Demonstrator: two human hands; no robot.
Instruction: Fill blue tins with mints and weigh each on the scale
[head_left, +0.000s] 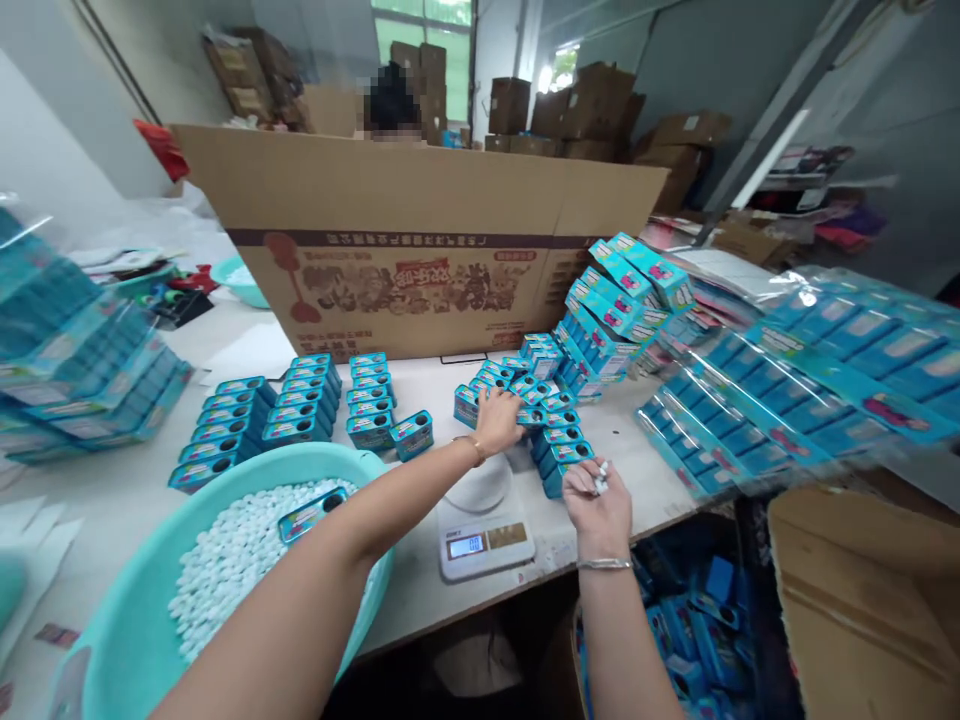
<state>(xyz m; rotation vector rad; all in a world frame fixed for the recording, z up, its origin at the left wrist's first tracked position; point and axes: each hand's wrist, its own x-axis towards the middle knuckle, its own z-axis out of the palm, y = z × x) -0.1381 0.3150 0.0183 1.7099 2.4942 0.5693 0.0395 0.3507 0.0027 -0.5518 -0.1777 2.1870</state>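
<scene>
Above the white scale (486, 548), whose display reads 0.0, my left hand (498, 422) reaches onto a cluster of blue tins (564, 434); its fingers are bent over them, and their grip is partly hidden. My right hand (598, 500) is closed around several small white pieces (601, 478), just in front of the tins' near end. Under my left forearm is a green basin (135, 570) of white pieces (225, 550), with one tin (309, 514) lying on them. Rows of upright tins (300, 400) stand behind the basin.
A cardboard sheet (450, 190) stands across the back of the table. Stacked blue packs (622, 300) and wrapped packs (810, 370) are at the right, more wrapped packs (75, 350) at the left. A box of tins (697, 620) sits below the edge. Behind the cardboard is a person (393, 105).
</scene>
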